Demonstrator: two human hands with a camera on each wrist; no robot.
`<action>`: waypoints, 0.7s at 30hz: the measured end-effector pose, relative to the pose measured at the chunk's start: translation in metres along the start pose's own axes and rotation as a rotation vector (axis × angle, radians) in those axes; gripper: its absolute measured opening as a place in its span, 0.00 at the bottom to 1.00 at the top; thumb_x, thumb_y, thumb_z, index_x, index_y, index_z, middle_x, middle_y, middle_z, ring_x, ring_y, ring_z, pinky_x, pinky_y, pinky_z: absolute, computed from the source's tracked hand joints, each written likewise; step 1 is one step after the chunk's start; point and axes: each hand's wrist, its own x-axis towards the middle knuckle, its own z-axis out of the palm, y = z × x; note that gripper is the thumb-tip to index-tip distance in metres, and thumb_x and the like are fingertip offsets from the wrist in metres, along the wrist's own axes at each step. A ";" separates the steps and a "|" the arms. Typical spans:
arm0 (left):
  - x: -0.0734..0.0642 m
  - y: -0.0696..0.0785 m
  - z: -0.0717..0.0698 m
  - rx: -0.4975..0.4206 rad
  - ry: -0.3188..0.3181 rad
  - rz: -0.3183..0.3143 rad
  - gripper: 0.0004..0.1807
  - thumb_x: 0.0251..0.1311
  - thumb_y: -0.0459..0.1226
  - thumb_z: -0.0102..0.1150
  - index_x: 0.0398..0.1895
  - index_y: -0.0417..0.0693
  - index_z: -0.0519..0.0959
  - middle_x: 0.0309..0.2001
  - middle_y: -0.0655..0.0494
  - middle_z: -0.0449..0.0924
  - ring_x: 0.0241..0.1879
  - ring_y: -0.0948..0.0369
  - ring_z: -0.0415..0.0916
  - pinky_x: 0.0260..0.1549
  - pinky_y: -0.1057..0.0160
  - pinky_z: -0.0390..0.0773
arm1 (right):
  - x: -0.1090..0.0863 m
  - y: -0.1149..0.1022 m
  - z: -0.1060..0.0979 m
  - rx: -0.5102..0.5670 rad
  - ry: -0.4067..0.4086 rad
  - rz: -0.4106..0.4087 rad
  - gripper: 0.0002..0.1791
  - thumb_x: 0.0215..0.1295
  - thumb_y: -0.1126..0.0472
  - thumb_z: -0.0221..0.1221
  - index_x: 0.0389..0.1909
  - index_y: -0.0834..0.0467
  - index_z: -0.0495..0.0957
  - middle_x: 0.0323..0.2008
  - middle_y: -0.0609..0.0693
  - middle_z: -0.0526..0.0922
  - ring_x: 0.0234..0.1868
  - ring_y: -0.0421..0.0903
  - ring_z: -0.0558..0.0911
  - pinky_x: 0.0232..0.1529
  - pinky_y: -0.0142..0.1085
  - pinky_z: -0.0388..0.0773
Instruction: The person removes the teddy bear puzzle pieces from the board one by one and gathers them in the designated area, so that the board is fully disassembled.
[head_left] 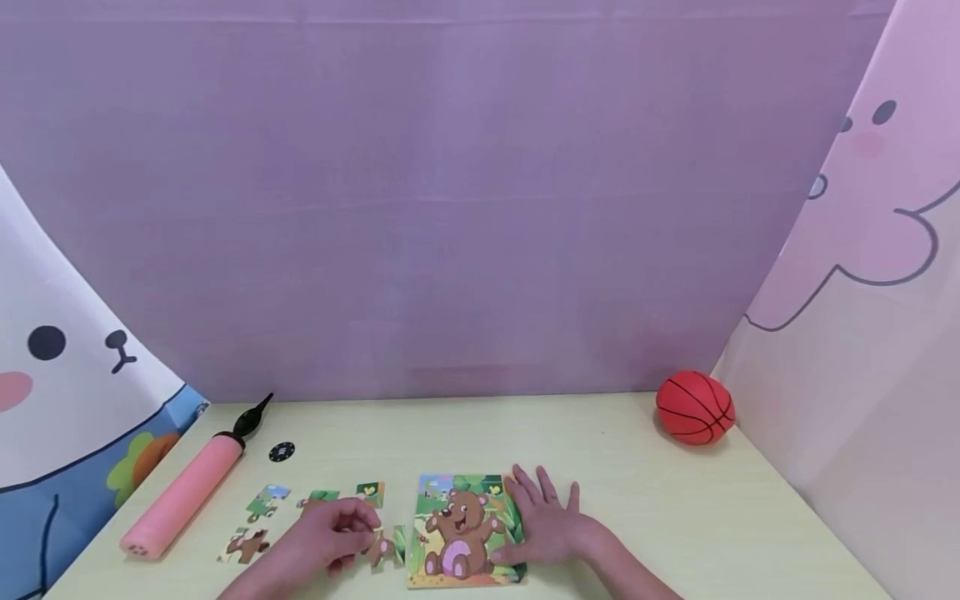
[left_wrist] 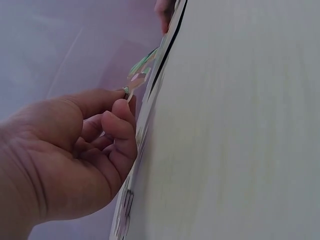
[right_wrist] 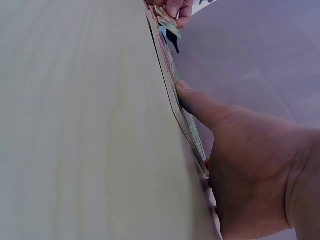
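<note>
A bear jigsaw puzzle (head_left: 459,533) lies on the table in the head view. My left hand (head_left: 330,535), just to its left, pinches a puzzle piece (head_left: 386,548) between thumb and fingers. In the left wrist view, that puzzle piece (left_wrist: 139,75) is tilted and sticks out past the fingertips. My right hand (head_left: 553,527) rests with spread fingers along the puzzle's right side, the thumb lying on its lower right part. From the right wrist, the thumb of the right hand (right_wrist: 252,160) shows pressed on the board's edge.
Loose puzzle pieces lie to the left, among them a blue-green one (head_left: 268,502), a brown one (head_left: 245,546) and a small one (head_left: 371,492). Further out are a pink hand pump (head_left: 183,500), a black round disc (head_left: 282,452) and a red toy basketball (head_left: 695,407).
</note>
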 end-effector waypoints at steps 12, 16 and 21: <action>-0.004 -0.008 -0.020 0.079 -0.024 -0.041 0.07 0.67 0.35 0.63 0.43 0.41 0.80 0.31 0.51 0.78 0.20 0.61 0.66 0.19 0.67 0.70 | 0.004 0.005 0.004 0.035 0.011 0.002 0.67 0.50 0.15 0.53 0.81 0.54 0.47 0.81 0.54 0.39 0.78 0.65 0.35 0.59 0.78 0.24; -0.005 -0.008 -0.022 0.106 0.003 -0.072 0.07 0.66 0.34 0.63 0.43 0.41 0.80 0.31 0.51 0.78 0.20 0.60 0.66 0.19 0.66 0.69 | 0.003 0.006 0.004 0.019 0.011 -0.001 0.67 0.50 0.15 0.52 0.81 0.54 0.46 0.81 0.54 0.39 0.78 0.65 0.35 0.59 0.78 0.23; -0.007 -0.006 -0.024 0.105 0.022 -0.068 0.07 0.66 0.34 0.63 0.44 0.41 0.80 0.31 0.51 0.78 0.20 0.60 0.66 0.18 0.67 0.68 | 0.005 0.007 0.008 0.007 0.020 0.002 0.65 0.53 0.16 0.49 0.81 0.54 0.46 0.81 0.55 0.38 0.78 0.65 0.34 0.60 0.77 0.22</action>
